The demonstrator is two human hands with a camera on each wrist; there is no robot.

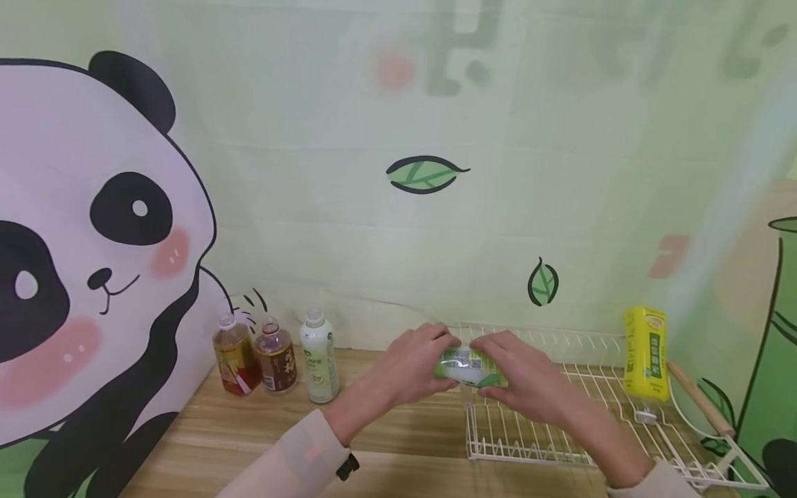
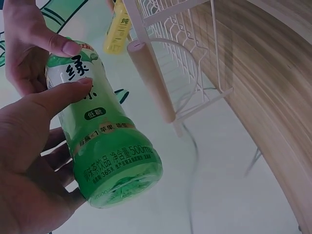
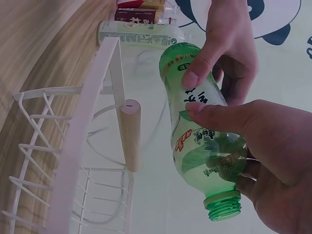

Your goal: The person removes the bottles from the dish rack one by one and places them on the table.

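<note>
Both hands hold a green plastic drink bottle (image 1: 470, 368) in the air over the left end of a white wire rack (image 1: 529, 453). My left hand (image 1: 414, 363) grips its lower half, thumb lying across the label in the left wrist view. Toward the neck, my right hand (image 1: 529, 380) wraps the upper half. The right wrist view shows the bare threaded mouth of the bottle (image 3: 223, 204), with no cap on it. Its clear green base (image 2: 124, 187) faces the left wrist camera.
On the wooden tabletop (image 1: 398, 443) at left stand an amber bottle (image 1: 236, 356), a brown-labelled bottle (image 1: 276, 360) and a pale green bottle (image 1: 319, 360). A yellow bottle (image 1: 645, 353) stands neck down on the rack's right side, near a wooden handle (image 1: 700, 398). A printed cloth hangs behind.
</note>
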